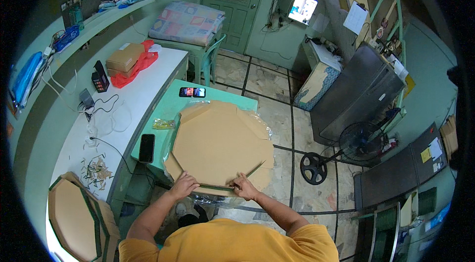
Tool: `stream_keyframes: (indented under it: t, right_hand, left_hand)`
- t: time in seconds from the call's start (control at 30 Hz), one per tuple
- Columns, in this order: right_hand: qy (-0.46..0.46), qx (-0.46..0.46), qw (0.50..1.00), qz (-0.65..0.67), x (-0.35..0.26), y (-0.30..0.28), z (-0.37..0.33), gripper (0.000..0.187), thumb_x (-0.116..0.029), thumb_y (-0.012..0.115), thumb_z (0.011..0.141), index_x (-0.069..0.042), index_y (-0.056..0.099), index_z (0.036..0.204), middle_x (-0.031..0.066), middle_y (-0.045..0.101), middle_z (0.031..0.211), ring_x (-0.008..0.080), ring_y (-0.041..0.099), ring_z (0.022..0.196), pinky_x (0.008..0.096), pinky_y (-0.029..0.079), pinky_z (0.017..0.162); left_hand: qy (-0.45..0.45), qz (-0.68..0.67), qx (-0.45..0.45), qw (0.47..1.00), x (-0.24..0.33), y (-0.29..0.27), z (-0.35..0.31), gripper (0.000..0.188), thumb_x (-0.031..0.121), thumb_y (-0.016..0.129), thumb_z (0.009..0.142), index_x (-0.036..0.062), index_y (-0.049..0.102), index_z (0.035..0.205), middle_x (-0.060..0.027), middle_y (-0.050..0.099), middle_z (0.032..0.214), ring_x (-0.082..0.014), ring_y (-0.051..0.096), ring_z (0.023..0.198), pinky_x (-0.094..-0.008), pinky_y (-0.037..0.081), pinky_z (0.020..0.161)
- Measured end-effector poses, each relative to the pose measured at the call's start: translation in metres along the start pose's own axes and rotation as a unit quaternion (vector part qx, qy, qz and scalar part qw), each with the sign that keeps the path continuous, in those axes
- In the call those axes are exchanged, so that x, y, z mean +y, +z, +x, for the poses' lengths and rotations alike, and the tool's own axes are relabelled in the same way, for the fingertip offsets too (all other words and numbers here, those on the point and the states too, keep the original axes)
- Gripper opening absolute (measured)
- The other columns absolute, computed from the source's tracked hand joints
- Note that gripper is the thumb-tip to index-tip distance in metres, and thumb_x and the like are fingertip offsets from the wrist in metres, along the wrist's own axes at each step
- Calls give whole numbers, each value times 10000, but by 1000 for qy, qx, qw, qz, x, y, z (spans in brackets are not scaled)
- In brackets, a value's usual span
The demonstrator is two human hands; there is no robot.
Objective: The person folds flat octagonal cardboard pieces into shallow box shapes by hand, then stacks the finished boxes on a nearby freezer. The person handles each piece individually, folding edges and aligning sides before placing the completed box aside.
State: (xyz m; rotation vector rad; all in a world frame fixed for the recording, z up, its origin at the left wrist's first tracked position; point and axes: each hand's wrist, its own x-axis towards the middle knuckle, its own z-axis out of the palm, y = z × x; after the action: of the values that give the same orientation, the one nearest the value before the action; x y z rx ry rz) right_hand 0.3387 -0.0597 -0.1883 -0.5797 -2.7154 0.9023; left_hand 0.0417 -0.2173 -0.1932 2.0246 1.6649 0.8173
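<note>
A large, roughly octagonal cardboard sheet lies in front of me on a green table, with clear plastic showing around its rim. A thin dark green strip runs along its near edge, between my hands. My left hand has its fingers closed on the near left corner of the cardboard. At the near right corner, my right hand pinches the folded edge by the strip's other end; its fingertips are partly hidden. Another narrow dark edge slants away from the right hand.
Left of the cardboard are a black phone and a small clear packet; another phone lies behind. A white counter holds scattered small sticks and green-edged cardboard trays. A fan stands at right.
</note>
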Motion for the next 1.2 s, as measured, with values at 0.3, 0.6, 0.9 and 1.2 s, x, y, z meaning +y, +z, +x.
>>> stream_keyframes:
  t: [0.3,0.6,0.9,1.2]
  right_hand:
    - [11,22,1000,-4,-8,8,-5,389,-435,505,923,-84,663,986,99,643,952,278,566,1036,576,128,1103]
    - [115,15,993,-12,-8,20,-1,454,-434,416,969,-69,673,884,94,664,891,270,578,1021,587,104,1092]
    - [215,52,975,11,-27,17,16,386,-437,492,931,-83,635,987,139,655,905,303,599,977,503,257,1046]
    - [-31,73,971,-227,-36,7,-1,392,-376,632,834,-97,604,1108,110,544,1085,268,525,1026,458,388,918]
  left_hand:
    - [-17,-11,-27,999,2,-3,4,231,265,590,901,56,689,906,-78,651,893,-252,588,967,-507,254,1075]
    - [-86,-87,-30,992,-11,0,6,255,306,640,865,67,702,926,-70,689,910,-224,622,948,-474,222,1104]
    - [-181,-132,58,973,-8,17,23,238,300,627,872,129,675,1030,-48,665,811,-220,618,800,-409,322,1001]
    - [-46,159,-16,986,20,2,9,426,429,716,745,199,687,1103,-88,625,931,-232,543,1040,-411,325,991]
